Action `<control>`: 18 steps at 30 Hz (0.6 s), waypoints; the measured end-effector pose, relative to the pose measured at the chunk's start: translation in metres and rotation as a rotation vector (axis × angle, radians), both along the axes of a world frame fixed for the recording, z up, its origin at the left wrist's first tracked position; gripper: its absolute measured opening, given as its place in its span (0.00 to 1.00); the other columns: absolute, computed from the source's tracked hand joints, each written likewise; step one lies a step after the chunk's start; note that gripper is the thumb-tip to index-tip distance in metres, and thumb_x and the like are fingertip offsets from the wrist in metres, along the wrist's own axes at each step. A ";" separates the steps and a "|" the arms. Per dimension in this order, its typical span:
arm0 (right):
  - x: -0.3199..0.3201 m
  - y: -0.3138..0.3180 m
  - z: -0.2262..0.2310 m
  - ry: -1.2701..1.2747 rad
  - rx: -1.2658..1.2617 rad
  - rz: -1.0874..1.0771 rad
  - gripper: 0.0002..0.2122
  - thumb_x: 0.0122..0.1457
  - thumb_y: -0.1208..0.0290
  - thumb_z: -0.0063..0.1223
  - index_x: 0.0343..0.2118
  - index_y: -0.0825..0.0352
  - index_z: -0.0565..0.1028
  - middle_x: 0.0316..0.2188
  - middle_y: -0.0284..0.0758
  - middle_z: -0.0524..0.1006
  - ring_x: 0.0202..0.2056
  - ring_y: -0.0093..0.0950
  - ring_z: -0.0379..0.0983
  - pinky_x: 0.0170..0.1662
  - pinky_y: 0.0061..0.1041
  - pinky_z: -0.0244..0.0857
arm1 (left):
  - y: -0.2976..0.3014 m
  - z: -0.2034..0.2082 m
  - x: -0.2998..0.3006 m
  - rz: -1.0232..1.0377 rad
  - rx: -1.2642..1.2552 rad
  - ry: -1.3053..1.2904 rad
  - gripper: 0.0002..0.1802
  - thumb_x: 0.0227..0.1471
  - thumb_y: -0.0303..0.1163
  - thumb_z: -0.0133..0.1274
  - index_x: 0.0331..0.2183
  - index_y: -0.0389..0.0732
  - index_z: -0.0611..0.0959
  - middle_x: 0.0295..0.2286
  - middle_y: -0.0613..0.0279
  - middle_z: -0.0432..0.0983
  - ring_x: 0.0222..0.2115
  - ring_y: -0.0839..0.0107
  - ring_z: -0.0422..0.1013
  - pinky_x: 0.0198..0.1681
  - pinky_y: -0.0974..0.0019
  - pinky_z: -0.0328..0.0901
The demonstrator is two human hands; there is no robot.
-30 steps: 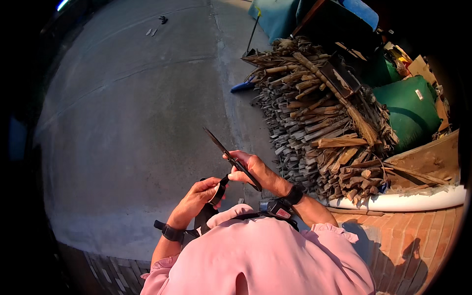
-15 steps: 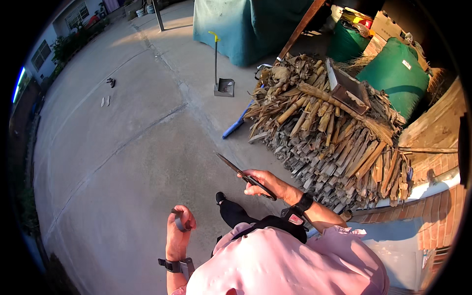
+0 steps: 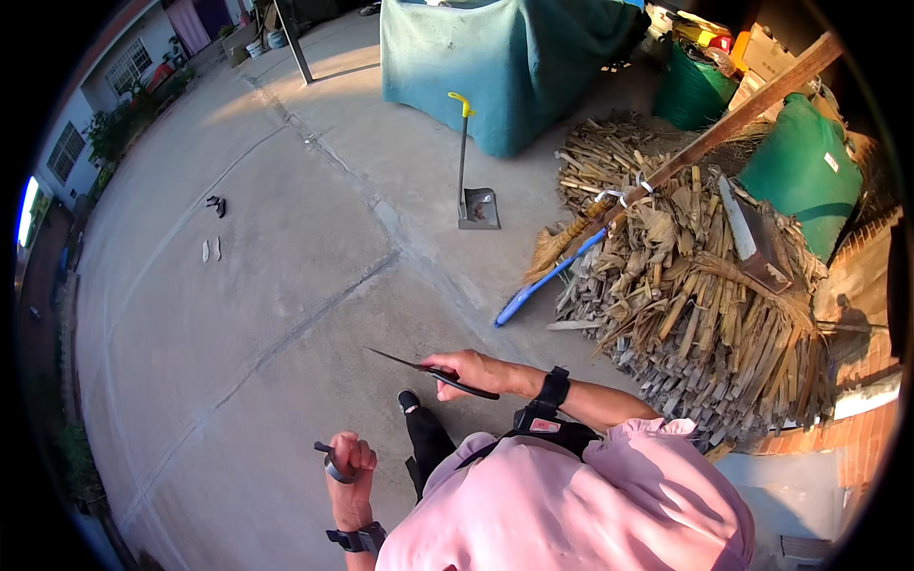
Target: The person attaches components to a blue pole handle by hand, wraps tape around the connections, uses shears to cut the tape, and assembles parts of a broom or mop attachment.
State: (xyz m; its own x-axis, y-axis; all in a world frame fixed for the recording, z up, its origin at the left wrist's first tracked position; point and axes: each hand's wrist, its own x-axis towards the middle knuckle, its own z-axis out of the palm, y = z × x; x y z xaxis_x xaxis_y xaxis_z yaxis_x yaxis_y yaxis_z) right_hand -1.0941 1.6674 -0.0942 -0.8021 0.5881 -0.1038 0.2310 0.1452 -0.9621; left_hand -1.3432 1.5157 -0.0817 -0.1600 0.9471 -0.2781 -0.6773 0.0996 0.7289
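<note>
My right hand (image 3: 468,370) is closed round the handles of a pair of dark scissors (image 3: 396,359). Their long blades point left and slightly away from me, over the bare concrete. Lower and to the left, my left hand (image 3: 356,462) is closed with its fingers curled, gripping a dark, ring-shaped roll of tape (image 3: 337,468). A short end sticks out beside the thumb. The two hands are apart, and neither touches anything else.
Right of me lies a big stack of dry stalks (image 3: 709,314), with a blue-handled broom (image 3: 543,287) and a wooden post (image 3: 738,109) by it. Ahead stand a long-handled dustpan (image 3: 479,211) and a green-covered bulk (image 3: 457,71). Shoes (image 3: 217,205) lie on the concrete (image 3: 238,371).
The view has shifted, so the stack, dustpan and broom sit farther right and lower. My right hand with the scissors has come left, its blades lying flatter. Both hands keep their holds.
</note>
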 end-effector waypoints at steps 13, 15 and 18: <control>-0.057 0.160 -0.001 -0.045 -0.133 -0.498 0.23 0.51 0.75 0.57 0.50 0.69 0.64 0.24 0.28 0.72 0.26 0.14 0.67 0.30 0.17 0.62 | 0.293 0.021 -0.130 -0.443 0.074 0.238 0.13 0.53 0.36 0.48 0.29 0.34 0.77 0.13 0.66 0.61 0.17 0.71 0.64 0.23 0.70 0.59; -0.053 0.185 -0.005 -0.107 -0.126 -0.536 0.22 0.51 0.75 0.57 0.49 0.69 0.64 0.24 0.28 0.72 0.26 0.14 0.66 0.29 0.18 0.62 | 0.332 0.036 -0.127 -0.494 0.076 0.301 0.14 0.53 0.37 0.49 0.28 0.34 0.77 0.12 0.67 0.61 0.16 0.72 0.64 0.22 0.70 0.58; -0.048 0.232 -0.021 -0.233 0.063 -0.572 0.25 0.47 0.70 0.60 0.49 0.67 0.65 0.23 0.32 0.72 0.27 0.22 0.68 0.31 0.23 0.63 | 0.378 0.044 -0.129 -0.474 0.126 0.378 0.17 0.51 0.41 0.52 0.26 0.35 0.77 0.10 0.69 0.59 0.14 0.75 0.61 0.19 0.71 0.55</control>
State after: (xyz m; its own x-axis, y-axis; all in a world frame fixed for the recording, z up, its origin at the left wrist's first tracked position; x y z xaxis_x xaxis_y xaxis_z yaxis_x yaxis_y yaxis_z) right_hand -1.1423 1.8992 -0.1150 -0.3184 0.9289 -0.1888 0.4917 -0.0084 -0.8707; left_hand -1.4725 1.8938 -0.0378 0.2206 0.9612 -0.1655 -0.2729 0.2237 0.9357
